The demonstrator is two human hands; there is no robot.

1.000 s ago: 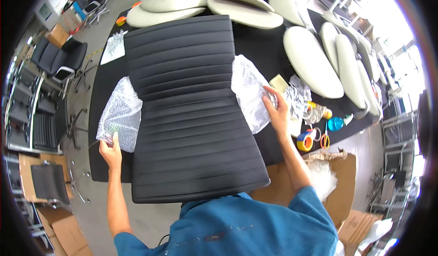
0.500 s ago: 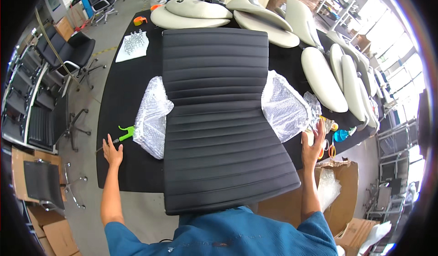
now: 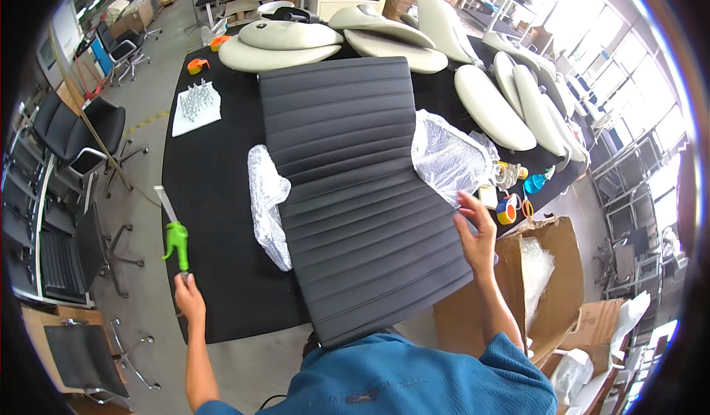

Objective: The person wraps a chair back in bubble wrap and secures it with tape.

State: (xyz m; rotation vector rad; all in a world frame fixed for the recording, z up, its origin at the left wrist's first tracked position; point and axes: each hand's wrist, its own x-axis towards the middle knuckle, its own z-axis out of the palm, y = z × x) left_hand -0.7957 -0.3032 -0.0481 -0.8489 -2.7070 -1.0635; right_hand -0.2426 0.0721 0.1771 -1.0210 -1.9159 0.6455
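My left hand (image 3: 190, 300) is closed around the lower end of a green air blow gun (image 3: 177, 243), whose pale nozzle points up and away over the table's left edge. A black ribbed chair pad (image 3: 355, 193) lies lengthwise before me, its near end against my body. My right hand (image 3: 477, 234) hovers at the pad's right edge, thumb and fingers apart, holding nothing I can see. Bubble wrap sticks out from beneath the pad on both sides, a left piece (image 3: 268, 208) and a right piece (image 3: 451, 156).
Cream cushioned panels (image 3: 495, 108) line the table's far and right sides. Screws (image 3: 198, 103) stand on white foam at the far left. Tape (image 3: 506, 209), scissors (image 3: 527, 208) and a blue bottle (image 3: 534, 183) sit at the right. An opened cardboard box (image 3: 562, 267) is beside me.
My left hand has taken hold of the air blow gun and drawn it left and nearer, nozzle turned upward. The pad has turned slightly, and my right hand has shifted left to its edge.
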